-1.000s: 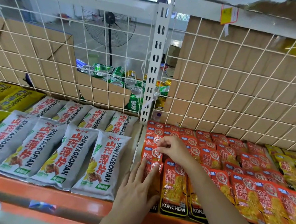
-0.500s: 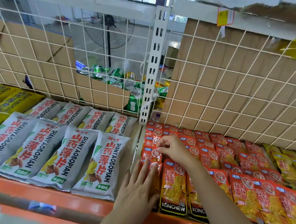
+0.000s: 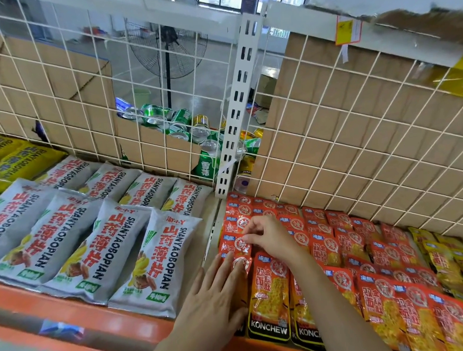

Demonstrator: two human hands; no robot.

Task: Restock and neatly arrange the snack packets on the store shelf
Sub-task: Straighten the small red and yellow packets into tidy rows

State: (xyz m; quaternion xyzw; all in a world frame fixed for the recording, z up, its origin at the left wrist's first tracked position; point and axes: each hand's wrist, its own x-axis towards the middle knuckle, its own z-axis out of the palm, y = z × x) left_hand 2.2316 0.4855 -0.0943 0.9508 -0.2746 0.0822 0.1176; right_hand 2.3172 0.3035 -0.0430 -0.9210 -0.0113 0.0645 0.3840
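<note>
the left hand (image 3: 218, 292) is lying flat, fingers straight, pressing the red konchew packets (image 3: 268, 303) beside the shelf divider. the right hand (image 3: 269, 236) is pinching one packet's top edge. tugging hard is risking skewing the slippery overlapped row.

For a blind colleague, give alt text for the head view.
Two hands tidy the leftmost column of red snack packets on an orange-edged shelf: the left hand lies flat on the front ones, the right hand pinches one further back. Grey packets lie to the left, yellow packets to the right.
</note>
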